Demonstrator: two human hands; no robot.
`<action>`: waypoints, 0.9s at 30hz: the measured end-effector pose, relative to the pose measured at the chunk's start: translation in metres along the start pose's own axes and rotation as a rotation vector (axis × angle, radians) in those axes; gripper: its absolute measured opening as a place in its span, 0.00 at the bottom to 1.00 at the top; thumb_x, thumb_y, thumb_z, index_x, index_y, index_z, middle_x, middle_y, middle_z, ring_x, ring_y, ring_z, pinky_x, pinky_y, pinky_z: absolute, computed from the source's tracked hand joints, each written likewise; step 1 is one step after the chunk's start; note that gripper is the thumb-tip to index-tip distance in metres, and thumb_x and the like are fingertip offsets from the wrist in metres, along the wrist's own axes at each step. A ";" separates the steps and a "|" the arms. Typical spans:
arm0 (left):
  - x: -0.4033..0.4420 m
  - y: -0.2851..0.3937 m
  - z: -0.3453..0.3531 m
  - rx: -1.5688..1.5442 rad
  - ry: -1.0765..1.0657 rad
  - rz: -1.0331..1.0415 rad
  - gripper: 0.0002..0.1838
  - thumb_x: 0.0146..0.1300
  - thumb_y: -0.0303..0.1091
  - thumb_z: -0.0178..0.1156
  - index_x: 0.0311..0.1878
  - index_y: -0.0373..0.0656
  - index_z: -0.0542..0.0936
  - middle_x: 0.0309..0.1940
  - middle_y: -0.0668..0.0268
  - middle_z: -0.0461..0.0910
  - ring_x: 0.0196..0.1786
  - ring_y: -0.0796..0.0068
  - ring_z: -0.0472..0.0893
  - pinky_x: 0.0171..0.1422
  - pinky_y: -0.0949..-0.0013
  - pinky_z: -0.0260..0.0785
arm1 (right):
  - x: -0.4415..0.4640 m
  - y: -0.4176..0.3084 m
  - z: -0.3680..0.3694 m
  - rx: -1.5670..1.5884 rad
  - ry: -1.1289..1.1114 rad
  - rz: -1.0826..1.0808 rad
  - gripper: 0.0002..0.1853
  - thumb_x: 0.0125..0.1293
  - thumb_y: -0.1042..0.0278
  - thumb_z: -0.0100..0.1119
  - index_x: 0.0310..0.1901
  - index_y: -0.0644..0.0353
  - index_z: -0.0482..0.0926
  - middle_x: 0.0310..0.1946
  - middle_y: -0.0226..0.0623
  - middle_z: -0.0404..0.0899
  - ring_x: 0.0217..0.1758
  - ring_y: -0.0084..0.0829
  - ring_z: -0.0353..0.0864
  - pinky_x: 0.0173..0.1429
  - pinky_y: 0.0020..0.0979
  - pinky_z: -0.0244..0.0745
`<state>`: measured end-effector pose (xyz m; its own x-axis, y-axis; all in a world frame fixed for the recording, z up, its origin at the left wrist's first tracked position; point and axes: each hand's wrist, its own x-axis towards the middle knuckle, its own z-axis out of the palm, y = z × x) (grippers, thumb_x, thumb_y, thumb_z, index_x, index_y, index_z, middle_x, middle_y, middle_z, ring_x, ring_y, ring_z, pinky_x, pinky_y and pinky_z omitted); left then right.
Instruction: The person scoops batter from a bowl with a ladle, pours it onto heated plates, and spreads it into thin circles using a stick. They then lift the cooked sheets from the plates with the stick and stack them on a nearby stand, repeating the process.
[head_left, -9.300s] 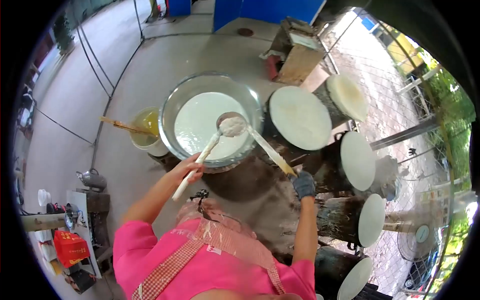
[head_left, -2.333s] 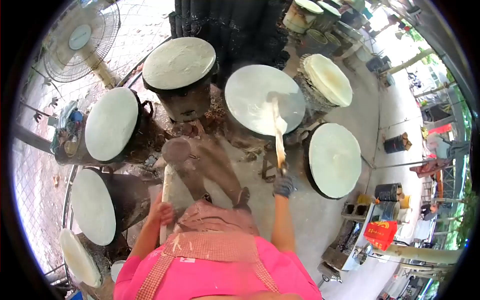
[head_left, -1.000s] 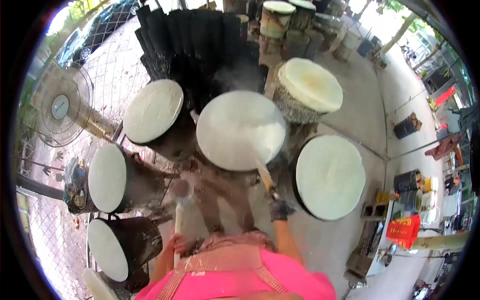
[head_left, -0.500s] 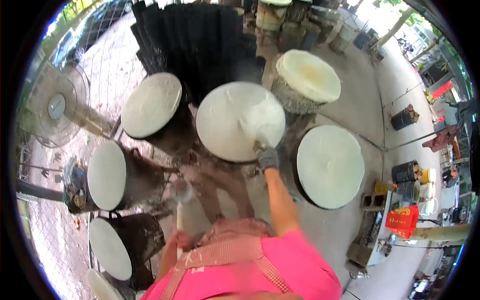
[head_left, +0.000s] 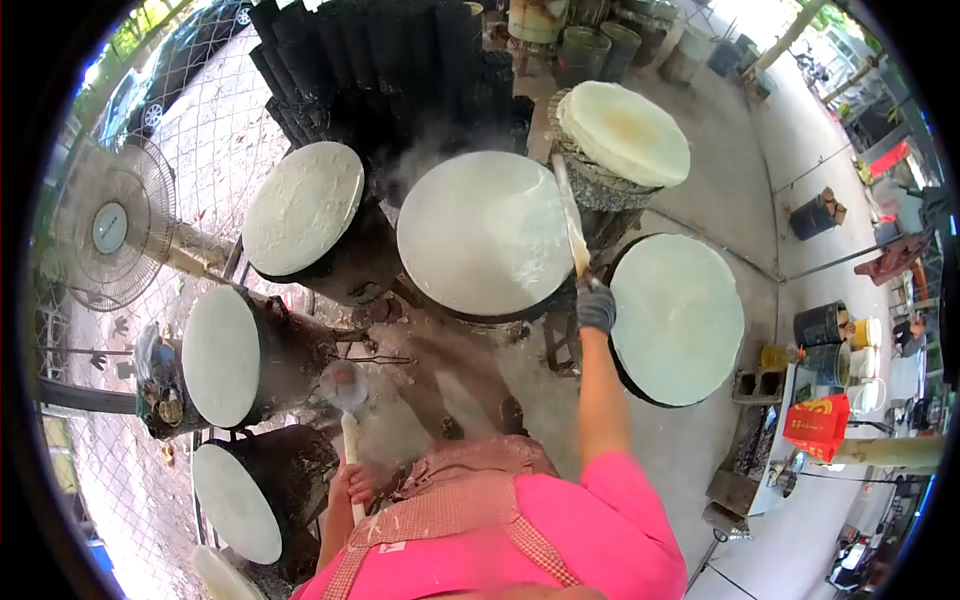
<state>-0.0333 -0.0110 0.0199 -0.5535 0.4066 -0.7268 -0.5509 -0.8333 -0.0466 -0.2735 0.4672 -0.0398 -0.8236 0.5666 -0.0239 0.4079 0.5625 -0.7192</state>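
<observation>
My left hand (head_left: 356,484) is wrapped round the pale handle of a ladle (head_left: 344,388), whose round bowl hangs above the ground near the left griddles. In a dark grey glove, my right hand (head_left: 597,306) grips a long flat wooden spatula (head_left: 572,225). The spatula lies along the right edge of the middle griddle (head_left: 470,240), which carries a thin, pale, steaming layer. Close to the right of the glove is another round griddle (head_left: 678,322) with a pale sheet on it. Beyond the spatula's tip, a thick stack of pale round sheets (head_left: 625,135) rests on a rough stand.
More coated griddles stand at left: upper (head_left: 303,210), middle (head_left: 221,356) and lower (head_left: 236,503). A fan (head_left: 110,228) is by the wire fence. Dark upright cylinders (head_left: 385,95) crowd the back. A red bag (head_left: 816,427) and buckets are at right.
My right hand has moved right, off the middle griddle to its edge, and the spatula now shows clearly. The white patch there looks spread out. My left hand still holds the ladle.
</observation>
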 end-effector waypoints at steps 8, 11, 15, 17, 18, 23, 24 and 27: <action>0.065 0.027 0.042 -0.111 -0.039 -0.242 0.18 0.61 0.35 0.41 0.15 0.47 0.57 0.07 0.74 0.52 0.07 0.83 0.53 0.07 0.78 0.45 | -0.006 -0.001 -0.028 -0.583 -0.256 -0.442 0.15 0.54 0.49 0.47 0.36 0.46 0.78 0.24 0.41 0.76 0.29 0.41 0.75 0.33 0.41 0.69; 0.109 0.045 0.091 -0.016 0.001 -0.189 0.18 0.62 0.37 0.43 0.16 0.45 0.59 0.10 0.72 0.55 0.08 0.80 0.56 0.08 0.75 0.49 | -0.006 0.049 -0.001 -0.379 -0.075 -0.110 0.14 0.54 0.52 0.48 0.36 0.47 0.77 0.26 0.43 0.76 0.30 0.42 0.75 0.36 0.42 0.70; 0.159 0.038 0.178 0.319 0.083 0.012 0.17 0.59 0.31 0.46 0.14 0.48 0.58 0.08 0.75 0.54 0.07 0.84 0.54 0.06 0.79 0.45 | -0.039 0.010 -0.032 -0.544 -0.164 -0.309 0.15 0.53 0.50 0.51 0.37 0.50 0.77 0.29 0.44 0.76 0.32 0.43 0.75 0.38 0.41 0.70; 0.175 0.025 0.205 0.450 -0.044 0.122 0.13 0.56 0.23 0.46 0.39 0.56 0.61 0.14 0.75 0.55 0.11 0.87 0.54 0.09 0.83 0.45 | -0.036 0.031 -0.036 -0.403 -0.063 -0.168 0.15 0.53 0.52 0.52 0.38 0.51 0.77 0.28 0.46 0.75 0.31 0.43 0.75 0.38 0.40 0.70; 0.176 0.011 0.224 0.572 -0.010 0.214 0.13 0.56 0.23 0.45 0.39 0.56 0.60 0.15 0.74 0.55 0.11 0.86 0.54 0.10 0.81 0.47 | -0.045 0.031 -0.038 -0.476 -0.070 -0.096 0.14 0.56 0.54 0.48 0.38 0.50 0.77 0.31 0.44 0.77 0.33 0.42 0.76 0.39 0.40 0.71; 0.242 -0.041 0.244 0.725 0.065 0.270 0.11 0.53 0.23 0.45 0.37 0.48 0.58 0.15 0.72 0.56 0.13 0.83 0.57 0.13 0.78 0.50 | -0.083 0.086 0.045 -0.410 0.125 -0.731 0.18 0.59 0.52 0.46 0.24 0.58 0.75 0.17 0.40 0.74 0.19 0.38 0.73 0.23 0.35 0.67; 0.241 -0.040 0.243 0.553 0.030 0.120 0.07 0.55 0.26 0.46 0.31 0.47 0.59 0.13 0.73 0.56 0.11 0.84 0.56 0.12 0.79 0.49 | -0.099 0.079 0.048 -0.387 0.100 -0.630 0.18 0.59 0.53 0.46 0.23 0.58 0.75 0.16 0.38 0.74 0.18 0.37 0.73 0.21 0.34 0.66; 0.180 -0.017 0.232 0.204 -0.174 -0.366 0.21 0.60 0.35 0.47 0.12 0.50 0.55 0.08 0.76 0.54 0.07 0.83 0.54 0.08 0.79 0.45 | -0.136 0.031 0.010 -0.457 -0.037 -0.337 0.13 0.57 0.56 0.50 0.27 0.56 0.78 0.17 0.38 0.75 0.20 0.37 0.73 0.23 0.35 0.66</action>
<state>-0.2687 0.1638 0.0488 -0.3870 0.7319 -0.5608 -0.8319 -0.5395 -0.1300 -0.1526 0.4010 -0.0655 -0.9475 0.2943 0.1248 0.2428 0.9165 -0.3179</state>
